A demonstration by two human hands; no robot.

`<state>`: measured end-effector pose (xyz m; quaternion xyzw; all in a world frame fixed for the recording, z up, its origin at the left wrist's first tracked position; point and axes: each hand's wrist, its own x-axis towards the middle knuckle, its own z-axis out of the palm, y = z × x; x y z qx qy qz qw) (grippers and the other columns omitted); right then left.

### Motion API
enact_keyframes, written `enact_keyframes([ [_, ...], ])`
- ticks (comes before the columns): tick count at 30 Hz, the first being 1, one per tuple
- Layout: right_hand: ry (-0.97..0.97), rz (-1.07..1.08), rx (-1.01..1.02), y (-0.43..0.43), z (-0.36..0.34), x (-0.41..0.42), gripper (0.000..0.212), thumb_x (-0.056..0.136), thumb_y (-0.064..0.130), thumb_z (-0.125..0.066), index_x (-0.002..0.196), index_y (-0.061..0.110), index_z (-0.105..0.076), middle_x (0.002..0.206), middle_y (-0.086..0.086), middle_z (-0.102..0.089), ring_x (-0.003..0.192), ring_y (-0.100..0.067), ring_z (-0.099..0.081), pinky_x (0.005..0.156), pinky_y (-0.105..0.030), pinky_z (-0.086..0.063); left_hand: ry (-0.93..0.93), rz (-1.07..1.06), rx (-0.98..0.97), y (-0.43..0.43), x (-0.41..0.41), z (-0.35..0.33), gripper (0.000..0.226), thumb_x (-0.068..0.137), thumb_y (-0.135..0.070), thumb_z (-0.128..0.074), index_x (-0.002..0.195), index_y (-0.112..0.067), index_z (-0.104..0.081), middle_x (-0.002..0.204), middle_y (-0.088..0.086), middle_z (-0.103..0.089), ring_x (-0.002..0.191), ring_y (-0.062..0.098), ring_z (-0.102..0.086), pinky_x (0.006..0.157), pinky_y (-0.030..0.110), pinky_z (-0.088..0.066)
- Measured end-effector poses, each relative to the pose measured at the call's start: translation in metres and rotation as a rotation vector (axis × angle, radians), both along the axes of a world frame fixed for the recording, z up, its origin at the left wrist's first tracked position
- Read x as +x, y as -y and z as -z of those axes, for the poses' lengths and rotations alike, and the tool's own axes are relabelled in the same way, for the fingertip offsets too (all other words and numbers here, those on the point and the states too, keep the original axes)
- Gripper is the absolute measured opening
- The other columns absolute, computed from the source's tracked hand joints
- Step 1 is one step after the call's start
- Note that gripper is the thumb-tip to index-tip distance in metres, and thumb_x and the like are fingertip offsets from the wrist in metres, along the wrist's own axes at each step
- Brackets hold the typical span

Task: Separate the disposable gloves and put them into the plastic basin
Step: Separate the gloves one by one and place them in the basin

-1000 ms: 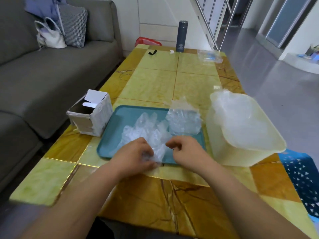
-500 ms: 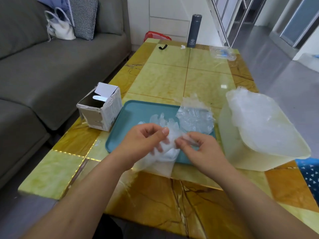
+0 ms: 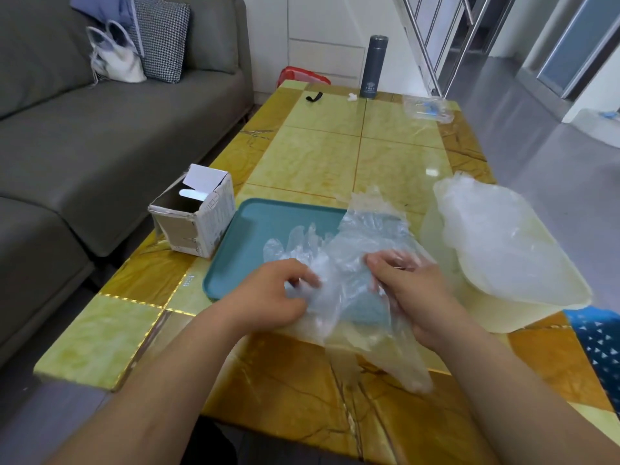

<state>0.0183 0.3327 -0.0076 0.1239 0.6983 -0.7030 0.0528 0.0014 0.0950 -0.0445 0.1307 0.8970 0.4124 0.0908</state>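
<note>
From the head camera, we look down on a yellow-tiled desk [image 3: 318, 156] with both bare forearms reaching in from the near edge. Our left hand [image 3: 268, 297] and right hand [image 3: 412, 297] meet over the near rim of a teal tray [image 3: 261, 229]. The left fingers [image 3: 307, 278] are curled and pinch a crumpled clear disposable glove [image 3: 339, 290]. The right fingers [image 3: 379, 263] are curled too, gripping the same film from the other side. Part of that film hangs below the right hand, over the tray's edge and across the brown tile nearest us. More disposable gloves [image 3: 298, 243] lie flat on the tray just beyond the hands, their fingertips pointing away from us, and a rumpled clear bundle [image 3: 372, 223] sits at the tray's far right corner.

The plastic basin [image 3: 503, 313], pale and translucent, stands just right of the tray, and a heap of loose gloves [image 3: 486, 229] fills it past the rim. An opened cardboard box [image 3: 198, 216] stands left of the tray, near the desk's edge. At the far end of the desk we see a dark flask [image 3: 374, 67] standing upright. A grey sofa [image 3: 100, 129] runs along the left, with a white handbag [image 3: 114, 58] on its seat.
</note>
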Motion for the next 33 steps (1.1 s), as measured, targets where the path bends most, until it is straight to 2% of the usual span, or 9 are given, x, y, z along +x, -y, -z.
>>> enact_keyframes([
  [3, -0.055, -0.118, 0.212, -0.005, -0.004, 0.002, 0.018, 0.092, 0.026, -0.078, 0.086, 0.009, -0.076, 0.06, -0.005, -0.06, 0.048, -0.007, -0.048, 0.045, -0.013, -0.037, -0.036, 0.136, -0.264, 0.001, -0.003, 0.012, 0.017, 0.072, -0.037, -0.077, 0.084, -0.043, -0.066, 0.098, -0.018, -0.059, 0.083, -0.001, -0.059, 0.076, 0.022, -0.05],
  [7, -0.003, -0.152, 0.257, -0.006, -0.005, 0.003, 0.024, 0.09, 0.036, -0.079, 0.084, 0.013, -0.078, 0.063, 0.001, -0.064, 0.053, -0.006, -0.053, 0.049, -0.016, -0.04, 0.021, 0.093, -0.212, 0.004, -0.008, 0.012, 0.014, 0.08, -0.029, -0.082, 0.075, -0.036, -0.071, 0.085, -0.015, -0.066, 0.076, 0.0, -0.062, 0.071, 0.018, -0.05],
  [11, 0.037, -0.097, 0.199, -0.008, -0.004, 0.002, 0.014, 0.094, 0.033, -0.074, 0.098, 0.021, -0.079, 0.099, -0.004, -0.078, 0.089, -0.023, -0.074, 0.077, -0.042, -0.059, 0.051, -0.067, -0.058, 0.011, -0.01, 0.006, 0.012, 0.094, -0.026, -0.073, 0.083, -0.026, -0.077, 0.081, -0.012, -0.073, 0.078, 0.004, -0.066, 0.072, 0.021, -0.052],
  [15, -0.024, -0.179, 0.061, -0.006, -0.016, 0.008, 0.033, 0.099, 0.003, -0.06, 0.12, 0.028, -0.058, 0.101, -0.012, -0.077, 0.066, -0.03, -0.066, 0.061, -0.039, -0.056, 0.058, -0.394, 0.334, 0.008, -0.011, -0.004, 0.008, 0.1, -0.021, -0.066, 0.096, -0.018, -0.072, 0.083, 0.005, -0.077, 0.075, 0.016, -0.072, 0.067, 0.033, -0.053],
  [20, -0.124, -0.174, 0.123, 0.0, -0.026, 0.015, 0.064, 0.08, -0.021, -0.046, 0.104, 0.035, -0.066, 0.103, -0.011, -0.072, 0.062, -0.025, -0.065, 0.066, -0.04, -0.06, 0.155, -0.535, 0.619, 0.005, -0.01, -0.016, 0.016, 0.097, -0.004, -0.063, 0.102, -0.019, -0.062, 0.082, 0.011, -0.075, 0.066, 0.027, -0.066, 0.064, 0.037, -0.051],
  [24, -0.144, -0.183, 0.164, -0.004, -0.029, 0.016, 0.024, 0.083, 0.016, -0.065, 0.097, 0.028, -0.08, 0.1, -0.004, -0.078, 0.102, -0.027, -0.073, 0.098, -0.051, -0.057, 0.204, -0.524, 0.752, 0.0, -0.009, -0.025, 0.027, 0.094, 0.007, -0.057, 0.087, -0.012, -0.074, 0.08, 0.006, -0.072, 0.075, 0.023, -0.06, 0.067, 0.033, -0.05],
  [27, -0.046, -0.238, -0.005, -0.01, -0.037, 0.02, 0.056, 0.083, 0.058, -0.057, 0.111, 0.016, -0.08, 0.113, -0.008, -0.078, 0.114, -0.022, -0.071, 0.108, -0.055, -0.048, 0.19, -0.443, 0.803, 0.004, -0.009, -0.037, 0.016, 0.088, -0.011, -0.077, 0.104, -0.012, -0.077, 0.093, 0.007, -0.074, 0.088, 0.021, -0.067, 0.085, 0.041, -0.057],
  [29, -0.012, -0.24, -0.043, -0.011, -0.046, 0.019, 0.074, 0.081, 0.072, -0.051, 0.114, 0.013, -0.079, 0.115, -0.011, -0.077, 0.116, -0.022, -0.07, 0.106, -0.05, -0.047, 0.16, -0.403, 0.704, 0.006, -0.011, -0.046, 0.042, 0.076, -0.02, -0.091, 0.113, -0.016, -0.073, 0.102, 0.003, -0.075, 0.091, 0.013, -0.069, 0.089, 0.033, -0.057],
  [33, -0.12, -0.126, 0.041, -0.001, -0.067, 0.022, 0.033, 0.093, 0.037, -0.073, 0.1, 0.005, -0.08, 0.095, -0.016, -0.079, 0.099, -0.033, -0.076, 0.089, -0.044, -0.059, 0.076, -0.409, 0.574, -0.001, -0.021, -0.067, 0.032, 0.08, -0.01, -0.088, 0.104, -0.021, -0.069, 0.098, 0.002, -0.068, 0.082, 0.011, -0.063, 0.078, 0.026, -0.054],
])
